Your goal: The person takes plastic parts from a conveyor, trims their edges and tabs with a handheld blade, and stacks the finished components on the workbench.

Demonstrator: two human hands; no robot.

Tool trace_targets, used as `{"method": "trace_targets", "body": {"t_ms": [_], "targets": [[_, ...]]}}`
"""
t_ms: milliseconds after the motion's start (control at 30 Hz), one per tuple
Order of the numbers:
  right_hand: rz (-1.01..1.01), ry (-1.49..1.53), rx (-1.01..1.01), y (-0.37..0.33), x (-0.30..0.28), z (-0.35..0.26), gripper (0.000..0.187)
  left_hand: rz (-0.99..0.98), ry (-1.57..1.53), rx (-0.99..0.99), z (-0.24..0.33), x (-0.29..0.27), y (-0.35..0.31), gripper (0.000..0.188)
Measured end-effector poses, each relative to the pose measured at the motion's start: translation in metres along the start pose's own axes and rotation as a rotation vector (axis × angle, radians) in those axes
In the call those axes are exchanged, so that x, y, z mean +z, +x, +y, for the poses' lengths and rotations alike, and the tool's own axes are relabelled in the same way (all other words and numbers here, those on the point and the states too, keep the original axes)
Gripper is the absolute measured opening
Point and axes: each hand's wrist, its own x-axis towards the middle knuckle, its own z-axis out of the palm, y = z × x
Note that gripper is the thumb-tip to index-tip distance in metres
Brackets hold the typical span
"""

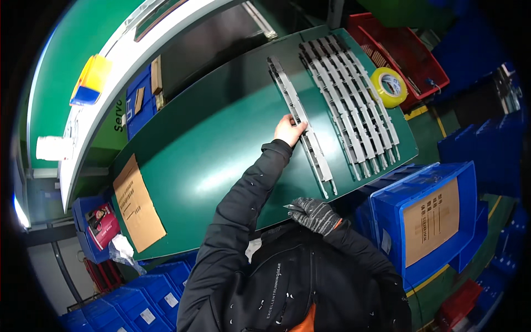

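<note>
A long grey slotted metal strip (292, 98) lies by itself on the green table (221, 144), slanting from far left to near right. My bare left hand (290, 131) grips it around its middle, with the thumb over its near side. My right hand (315, 216), in a grey knitted glove, is closed near the table's front edge, close to my body. A small pale tip shows at its fingers, too small to name. To the right of the single strip, several similar strips (354, 105) lie side by side in a row.
A yellow tape roll (388, 87) sits at the right edge beside a red bin (409, 61). Flat brown cardboard (138, 205) lies at the left end. A blue crate (390, 221) with a cardboard sheet stands front right. More blue bins (138, 299) stand lower left.
</note>
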Motion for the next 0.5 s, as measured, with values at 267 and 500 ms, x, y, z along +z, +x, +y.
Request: {"method": "trace_targets", "body": {"t_ms": [267, 500], "targets": [[0.076, 0.163, 0.247, 0.002, 0.013, 0.047, 0.034, 0.056, 0.249, 0.098, 0.044, 0.058, 0.034, 0.052], [0.233, 0.1, 0.116, 0.001, 0.034, 0.081, 0.035, -0.218, -0.094, 0.002, 0.034, 0.027, 0.031, 0.043]]}}
